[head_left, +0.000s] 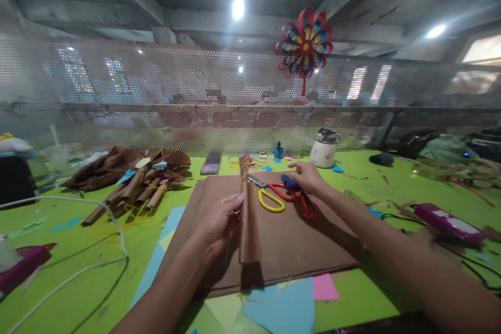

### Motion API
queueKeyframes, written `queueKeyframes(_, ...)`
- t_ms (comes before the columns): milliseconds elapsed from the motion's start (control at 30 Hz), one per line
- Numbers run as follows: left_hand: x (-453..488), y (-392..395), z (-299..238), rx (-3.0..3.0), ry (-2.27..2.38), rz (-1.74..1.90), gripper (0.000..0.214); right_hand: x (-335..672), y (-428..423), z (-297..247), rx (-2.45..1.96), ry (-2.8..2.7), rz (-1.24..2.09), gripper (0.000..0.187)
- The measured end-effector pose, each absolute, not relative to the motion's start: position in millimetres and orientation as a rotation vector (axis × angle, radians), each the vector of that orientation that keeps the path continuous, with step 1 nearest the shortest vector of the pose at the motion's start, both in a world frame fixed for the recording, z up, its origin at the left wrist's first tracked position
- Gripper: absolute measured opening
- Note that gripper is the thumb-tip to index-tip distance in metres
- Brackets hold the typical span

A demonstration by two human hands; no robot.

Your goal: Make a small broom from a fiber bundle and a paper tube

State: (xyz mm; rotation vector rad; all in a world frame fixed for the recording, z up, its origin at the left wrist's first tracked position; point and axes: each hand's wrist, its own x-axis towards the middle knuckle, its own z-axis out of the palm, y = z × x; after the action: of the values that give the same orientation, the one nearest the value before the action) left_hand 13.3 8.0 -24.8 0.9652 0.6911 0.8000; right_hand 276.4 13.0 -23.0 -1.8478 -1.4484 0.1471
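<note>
My left hand (225,219) is closed around a narrow folded strip of brown paper (250,229), held upright with yellow thread wound near its top. My right hand (307,177) reaches over the brown sheets, fingers apart, just above a dark blue item (290,183) whose kind I cannot make out. Beside it lie scissors (272,201) with one yellow and one red loop, blades pointing toward the strip. Another red-handled tool (308,205) is partly hidden below my right hand. Under everything is a stack of brown paper sheets (289,250).
Rolled brown paper pieces (136,188) with yellow threads lie left. A white cable (123,240) loops near my left arm. At the back stand a white bottle (324,148) and a small blue bottle (278,151). A purple device (448,221) with black wires lies right.
</note>
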Motion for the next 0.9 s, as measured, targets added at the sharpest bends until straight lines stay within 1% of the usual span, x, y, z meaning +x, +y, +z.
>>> queueKeyframes(67,12,11,-22,0.944,0.718,0.820,0.016,273,21,-29,-1.895,-1.616,0.128,0.032)
queueKeyframes(100,11,13,-22,0.931,0.733,0.832,0.017,268,24,-32,-1.916,-1.701,0.122,0.030)
queueKeyframes(167,11,16,-23,0.910,0.755,0.859,0.017,258,31,-39,-1.971,-1.853,0.111,0.020)
queueKeyframes(200,10,17,-25,0.904,0.760,0.871,0.016,253,33,-42,-2.002,-1.919,0.103,0.018)
queueKeyframes(333,8,24,-33,0.900,0.756,0.908,0.012,241,37,-49,-2.102,-2.112,0.012,0.028)
queueKeyframes(467,6,32,-37,0.896,0.760,0.930,0.012,232,33,-51,-2.123,-2.222,-0.141,0.025)
queueKeyframes(600,3,37,-38,0.881,0.800,0.957,0.012,224,30,-51,-2.108,-2.216,-0.233,0.028)
queueKeyframes(700,1,39,-37,0.874,0.820,0.964,0.011,230,37,-45,-2.105,-2.140,-0.244,0.025)
queueKeyframes(833,2,37,-33,0.880,0.819,0.963,0.010,267,52,-23,-2.167,-1.941,-0.231,0.029)
queueKeyframes(900,4,33,-31,0.889,0.821,0.970,0.009,292,54,-12,-2.187,-1.860,-0.225,0.028)
